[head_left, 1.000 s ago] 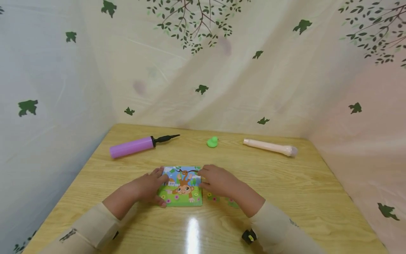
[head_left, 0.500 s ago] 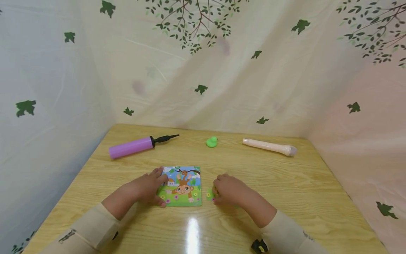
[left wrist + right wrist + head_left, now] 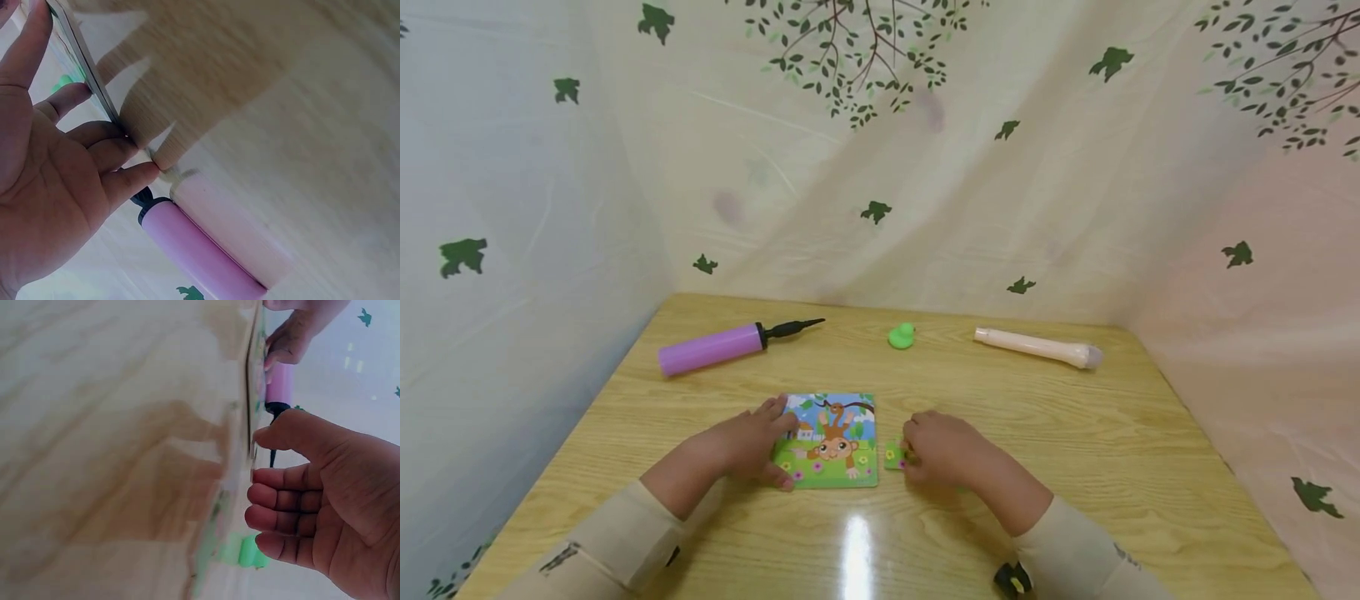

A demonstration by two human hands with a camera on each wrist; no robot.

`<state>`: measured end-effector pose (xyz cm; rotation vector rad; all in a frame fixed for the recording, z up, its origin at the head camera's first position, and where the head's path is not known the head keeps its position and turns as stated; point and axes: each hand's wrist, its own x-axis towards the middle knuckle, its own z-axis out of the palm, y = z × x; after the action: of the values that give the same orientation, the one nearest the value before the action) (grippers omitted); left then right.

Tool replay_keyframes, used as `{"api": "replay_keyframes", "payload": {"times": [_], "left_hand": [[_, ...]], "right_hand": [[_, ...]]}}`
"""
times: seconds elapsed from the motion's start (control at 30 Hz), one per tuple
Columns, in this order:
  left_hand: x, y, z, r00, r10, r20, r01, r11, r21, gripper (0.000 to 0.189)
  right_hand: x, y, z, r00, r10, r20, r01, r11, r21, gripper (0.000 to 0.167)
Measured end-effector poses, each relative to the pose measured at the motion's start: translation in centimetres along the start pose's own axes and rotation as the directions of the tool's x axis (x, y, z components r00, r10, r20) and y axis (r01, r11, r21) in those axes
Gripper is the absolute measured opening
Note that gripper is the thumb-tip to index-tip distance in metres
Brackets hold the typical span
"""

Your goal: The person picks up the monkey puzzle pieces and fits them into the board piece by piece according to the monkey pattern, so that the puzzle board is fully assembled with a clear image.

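Green piece, pinched by right hand, nearer monkey board.

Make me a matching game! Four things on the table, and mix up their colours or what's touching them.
Things:
1. monkey board
2. duck
3. pump
4. small flowery piece

Colours and touches:
A. purple and black
B. held by the right hand
C. touched by the left hand
D. bright green all over

Right pairs: 1-C, 2-D, 3-A, 4-B
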<state>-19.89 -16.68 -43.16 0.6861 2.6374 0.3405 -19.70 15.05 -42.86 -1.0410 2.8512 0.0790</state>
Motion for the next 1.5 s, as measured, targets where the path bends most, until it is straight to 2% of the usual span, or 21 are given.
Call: {"api": "replay_keyframes", "payload": {"times": [0.17,0.3,0.4,0.63,0.77,0.87,1.0,1.27,1.5], "left_hand": [[0.0,-0.3,-0.4,0.999,-0.02,0.027,0.021,0.999,-0.025,0.081],[0.1,-0.6,-0.8,0.999,-0.02,0.041,0.022,0.999,-0.048,0.06],[0.3,-0.9,-1.0,0.999,-0.017,0.037,0.018,0.999,-0.044,0.042],[0.3,-1.1,-1.7,1.0,0.009,0.022,-0.008,0.998,-0.062,0.033],[0.4,-1.1,-1.8,1.0,0.027,0.013,-0.026,0.998,-0.062,0.032],[0.5,-1.0,-1.7,1.0,0.027,0.01,-0.026,0.998,-0.057,0.034],[0.6,-0.9,-1.6,1.0,0.021,0.011,-0.021,0.999,-0.048,0.041],[0.4,-0.9,-1.2,1.0,0.018,-0.014,-0.017,1.0,0.005,0.041],[0.3,-0.8,-1.1,0.999,0.029,-0.027,-0.029,1.0,0.002,0.037]], "right_hand": [[0.9,-0.7,-0.7,0.993,-0.084,-0.077,0.084,0.996,-0.002,0.029],[2.1,-2.5,-1.5,0.984,-0.16,-0.08,0.159,0.987,-0.013,0.027],[3.4,-4.1,-1.6,0.971,-0.225,-0.079,0.22,0.973,-0.066,0.025],[6.3,-6.8,-0.6,0.945,-0.311,-0.101,0.29,0.94,-0.178,0.025],[7.4,-7.8,-0.2,0.944,-0.317,-0.091,0.294,0.934,-0.205,0.024],[7.8,-8.2,0.0,0.953,-0.292,-0.075,0.272,0.941,-0.201,0.026],[8.0,-8.4,0.2,0.96,-0.272,-0.066,0.256,0.948,-0.189,0.028],[8.1,-8.6,0.5,0.955,-0.289,-0.066,0.279,0.951,-0.129,0.029],[8.2,-8.9,0.9,0.966,-0.247,-0.073,0.235,0.962,-0.135,0.032]]}}
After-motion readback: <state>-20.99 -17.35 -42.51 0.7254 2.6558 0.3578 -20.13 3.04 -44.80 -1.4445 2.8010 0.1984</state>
